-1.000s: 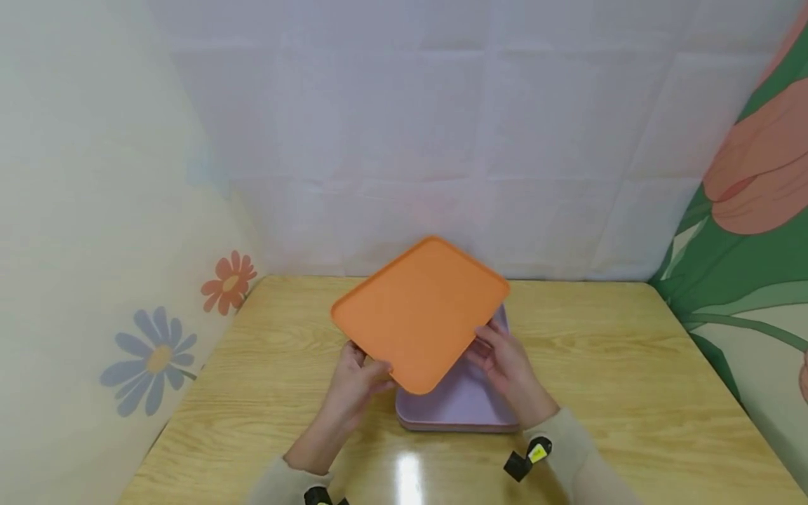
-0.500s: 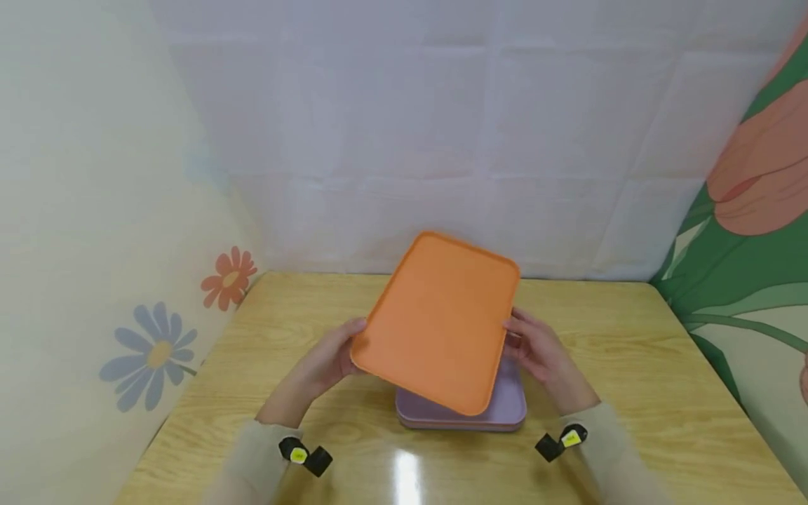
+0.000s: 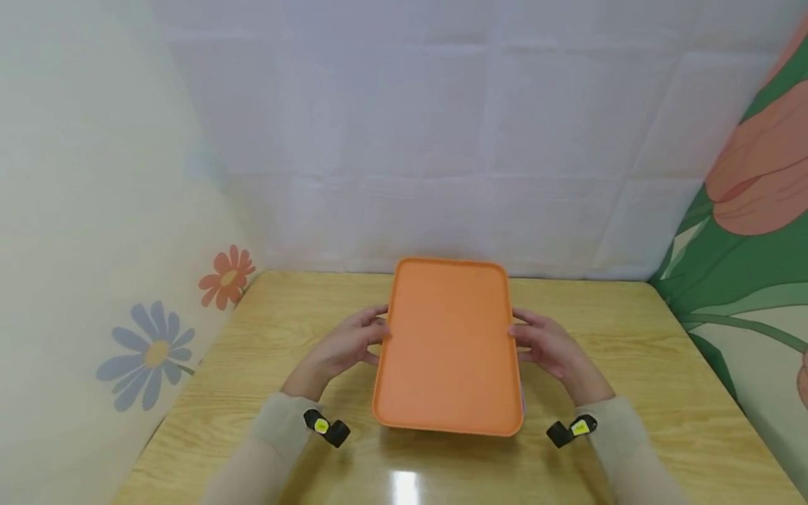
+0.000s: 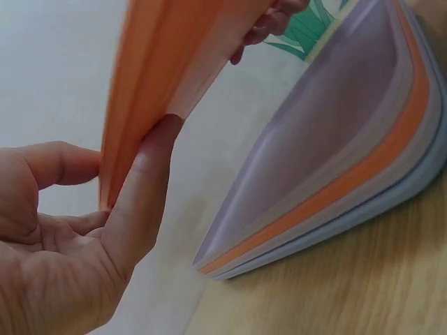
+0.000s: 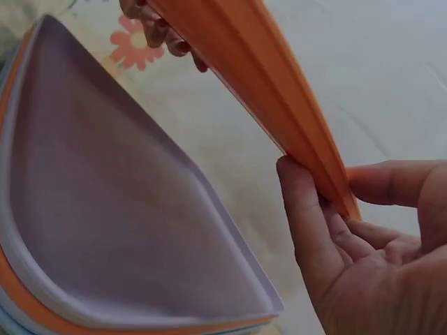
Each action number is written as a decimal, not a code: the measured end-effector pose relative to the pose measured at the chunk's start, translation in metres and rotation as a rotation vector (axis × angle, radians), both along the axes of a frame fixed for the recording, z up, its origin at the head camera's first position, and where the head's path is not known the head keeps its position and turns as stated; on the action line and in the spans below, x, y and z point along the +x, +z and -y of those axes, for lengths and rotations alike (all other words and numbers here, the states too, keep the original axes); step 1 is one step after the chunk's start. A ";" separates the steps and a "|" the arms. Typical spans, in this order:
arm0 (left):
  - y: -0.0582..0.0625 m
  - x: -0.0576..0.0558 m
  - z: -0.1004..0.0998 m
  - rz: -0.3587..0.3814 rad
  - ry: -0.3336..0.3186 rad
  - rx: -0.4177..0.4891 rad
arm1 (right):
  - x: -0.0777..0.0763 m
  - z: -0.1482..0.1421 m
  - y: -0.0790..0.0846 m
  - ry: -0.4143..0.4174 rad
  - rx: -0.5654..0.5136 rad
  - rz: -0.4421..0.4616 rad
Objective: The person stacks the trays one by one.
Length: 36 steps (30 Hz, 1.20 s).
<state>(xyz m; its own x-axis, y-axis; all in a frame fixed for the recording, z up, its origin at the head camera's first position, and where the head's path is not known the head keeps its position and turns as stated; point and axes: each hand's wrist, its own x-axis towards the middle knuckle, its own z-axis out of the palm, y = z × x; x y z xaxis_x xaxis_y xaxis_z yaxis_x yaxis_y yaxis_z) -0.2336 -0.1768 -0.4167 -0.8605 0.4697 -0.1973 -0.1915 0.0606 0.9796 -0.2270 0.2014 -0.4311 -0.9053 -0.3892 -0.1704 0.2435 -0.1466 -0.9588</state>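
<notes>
An orange rectangular tray point(image 3: 449, 344) with a low raised rim is held level between both hands. My left hand point(image 3: 350, 344) grips its left edge, thumb on the rim and fingers underneath. On the opposite edge my right hand point(image 3: 549, 345) pinches the rim in the same way. Below it, apart from it, lies a stack topped by a purple tray point(image 4: 328, 118). Under that, the left wrist view shows an orange rim and a pale blue tray point(image 4: 412, 178) at the bottom. In the head view the held tray hides nearly all of the stack.
The stack rests on a wood-grain table point(image 3: 303, 301). A white cloth point(image 3: 391, 140) hangs behind the table's back edge. Flower-patterned panels stand on the left point(image 3: 151, 358) and right point(image 3: 751, 280).
The orange tray has turned from a slant to straight and come down over the stack. The left hand has shifted from its lower corner to the left edge; the right hand stays on the right edge.
</notes>
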 end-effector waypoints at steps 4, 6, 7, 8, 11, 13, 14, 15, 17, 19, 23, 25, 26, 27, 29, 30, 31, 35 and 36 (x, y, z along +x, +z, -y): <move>-0.004 -0.003 -0.005 0.009 0.016 -0.042 | -0.006 -0.005 -0.002 0.015 0.085 -0.012; -0.006 -0.005 -0.007 0.011 0.023 -0.058 | -0.009 -0.007 -0.003 0.024 0.101 -0.019; -0.007 -0.006 -0.007 0.010 0.025 -0.064 | -0.010 -0.008 -0.004 0.023 0.109 -0.023; -0.008 -0.007 -0.008 0.006 0.024 -0.071 | -0.011 -0.008 -0.005 0.019 0.117 -0.024; -0.011 -0.010 -0.010 0.007 0.025 -0.077 | -0.015 -0.009 -0.007 0.009 0.140 -0.028; -0.013 -0.012 -0.012 0.013 0.024 -0.080 | -0.017 -0.009 -0.008 -0.005 0.160 -0.027; -0.013 -0.012 -0.012 0.017 0.025 -0.084 | -0.018 -0.009 -0.009 -0.008 0.172 -0.029; -0.014 -0.013 -0.013 0.018 0.023 -0.087 | -0.019 -0.009 -0.009 -0.012 0.184 -0.033; -0.016 -0.014 -0.014 0.025 0.025 -0.095 | -0.021 -0.008 -0.011 -0.028 0.209 -0.031; -0.018 -0.016 -0.015 0.028 0.026 -0.107 | -0.022 -0.007 -0.012 -0.037 0.232 -0.032; -0.022 -0.017 -0.017 0.034 0.033 -0.131 | -0.025 -0.005 -0.016 -0.052 0.275 -0.030; -0.024 -0.018 -0.018 0.031 0.035 -0.142 | -0.026 -0.004 -0.017 -0.057 0.299 -0.031; -0.025 -0.019 -0.018 0.030 0.038 -0.149 | -0.026 -0.004 -0.018 -0.059 0.310 -0.031; -0.026 -0.019 -0.018 0.028 0.040 -0.152 | -0.027 -0.003 -0.018 -0.068 0.321 -0.026; -0.027 -0.021 -0.019 0.024 0.046 -0.163 | -0.027 -0.002 -0.018 -0.073 0.342 -0.025; -0.027 -0.022 -0.020 0.025 0.055 -0.168 | -0.028 -0.002 -0.018 -0.077 0.354 -0.025; -0.027 -0.022 -0.021 0.022 0.063 -0.176 | -0.029 -0.002 -0.018 -0.083 0.364 -0.024; -0.026 -0.024 -0.027 -0.007 0.085 -0.232 | -0.031 0.000 -0.020 -0.106 0.400 -0.028; -0.026 -0.024 -0.028 -0.016 0.087 -0.249 | -0.031 0.000 -0.020 -0.109 0.414 -0.031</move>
